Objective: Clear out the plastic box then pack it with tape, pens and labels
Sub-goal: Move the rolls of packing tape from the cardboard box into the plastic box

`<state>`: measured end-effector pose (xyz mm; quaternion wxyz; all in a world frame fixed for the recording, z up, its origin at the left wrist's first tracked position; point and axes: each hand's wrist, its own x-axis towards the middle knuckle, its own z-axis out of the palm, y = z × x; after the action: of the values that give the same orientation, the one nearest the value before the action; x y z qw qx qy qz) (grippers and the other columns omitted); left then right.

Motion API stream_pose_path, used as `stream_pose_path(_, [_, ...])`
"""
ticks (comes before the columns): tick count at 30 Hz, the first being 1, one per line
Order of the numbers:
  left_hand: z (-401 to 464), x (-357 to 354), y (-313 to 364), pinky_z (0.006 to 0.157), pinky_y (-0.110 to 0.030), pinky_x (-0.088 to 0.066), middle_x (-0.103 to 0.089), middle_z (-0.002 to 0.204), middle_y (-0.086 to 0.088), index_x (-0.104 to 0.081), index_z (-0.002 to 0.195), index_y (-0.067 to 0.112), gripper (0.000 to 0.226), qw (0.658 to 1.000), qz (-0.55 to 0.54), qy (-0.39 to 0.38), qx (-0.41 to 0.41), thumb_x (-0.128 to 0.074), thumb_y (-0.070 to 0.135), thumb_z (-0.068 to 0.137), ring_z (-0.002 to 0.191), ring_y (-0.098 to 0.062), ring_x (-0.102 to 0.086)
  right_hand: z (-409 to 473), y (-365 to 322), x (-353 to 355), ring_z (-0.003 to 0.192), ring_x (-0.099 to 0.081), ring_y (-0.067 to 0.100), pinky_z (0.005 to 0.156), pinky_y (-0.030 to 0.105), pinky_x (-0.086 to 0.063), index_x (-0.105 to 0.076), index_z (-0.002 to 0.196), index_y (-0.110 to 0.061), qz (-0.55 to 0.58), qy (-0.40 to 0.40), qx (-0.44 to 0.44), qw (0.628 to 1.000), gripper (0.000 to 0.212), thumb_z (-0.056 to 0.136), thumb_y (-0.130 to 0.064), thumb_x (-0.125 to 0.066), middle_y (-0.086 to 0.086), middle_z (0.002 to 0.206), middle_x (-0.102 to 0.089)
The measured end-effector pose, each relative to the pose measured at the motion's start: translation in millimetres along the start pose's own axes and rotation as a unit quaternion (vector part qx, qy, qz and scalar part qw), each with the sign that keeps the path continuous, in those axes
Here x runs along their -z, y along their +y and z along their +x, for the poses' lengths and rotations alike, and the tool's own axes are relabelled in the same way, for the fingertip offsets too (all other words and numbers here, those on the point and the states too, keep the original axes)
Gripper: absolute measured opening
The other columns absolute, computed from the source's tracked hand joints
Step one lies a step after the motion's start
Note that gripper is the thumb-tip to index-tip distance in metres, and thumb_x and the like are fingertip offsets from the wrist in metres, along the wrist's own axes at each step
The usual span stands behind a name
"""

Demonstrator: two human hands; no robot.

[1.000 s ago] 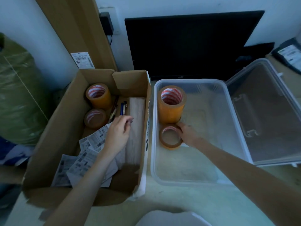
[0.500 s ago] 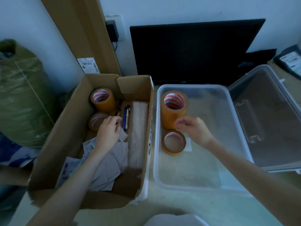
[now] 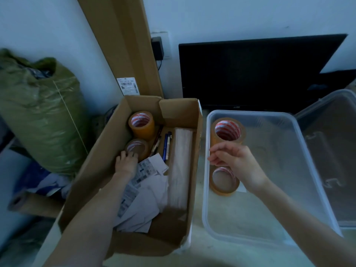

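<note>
plastic box point(image 3: 300, 162) holds two tape rolls point(image 3: 227, 132); cardboard box point(image 3: 107, 151) holds labels point(image 3: 146, 168).

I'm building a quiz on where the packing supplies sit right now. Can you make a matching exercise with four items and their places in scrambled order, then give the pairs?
Things:
1. tall tape roll
2. flat tape roll
3. blue pen
4. small tape roll

Places:
A. in the cardboard box, touched by the left hand
B. lying in the cardboard box beside the long white packet
C. upright at the far left corner of the plastic box
D. flat on the plastic box floor, partly under the right hand

Pairs: 1-C, 2-D, 3-B, 4-A
</note>
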<state>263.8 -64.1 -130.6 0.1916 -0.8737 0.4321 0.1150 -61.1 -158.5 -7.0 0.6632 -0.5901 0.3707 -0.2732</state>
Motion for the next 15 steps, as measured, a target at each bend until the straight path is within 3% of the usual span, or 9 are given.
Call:
stream_pose_path(5, [1,-1,-6,0.106,-0.037,-0.031,-0.048,0.138,-0.005,-0.045,0.132,0.017,0.040,0.990,0.023,0.120,-0.068,-0.048,0.017,0.093,0.127,-0.024,-0.042,4,-3,-1,0.065,-0.065,0.015,0.069,0.024,-0.053,-0.065,0.090,-0.003,-0.015,-0.002,-0.008,1.000,0.020,0.092,0.009,-0.049,0.004,0.069,-0.070])
stream_pose_path(10, [-25,20,0,0.090,-0.033,-0.050,-0.054,0.127,-0.006,-0.052,0.126,0.014,0.042,0.959,-0.144,0.229,-0.091,-0.062,0.007,0.085,0.108,-0.019,-0.057,6,-8,-5,0.070,-0.067,0.017,0.074,0.029,-0.054,-0.066,0.091,-0.007,-0.022,-0.022,-0.011,0.999,0.018,0.092,0.004,-0.052,0.004,0.073,-0.072])
stream_pose_path(15, [-79,57,9,0.087,-0.027,-0.049,-0.054,0.122,-0.007,-0.058,0.121,0.010,0.045,0.912,-0.176,0.329,-0.171,-0.071,0.003,0.079,0.110,-0.020,-0.056,7,-11,-13,0.073,-0.068,0.015,0.077,0.032,-0.055,-0.063,0.099,-0.009,0.021,-0.017,-0.024,0.999,0.013,0.092,-0.002,-0.056,0.007,0.084,-0.072])
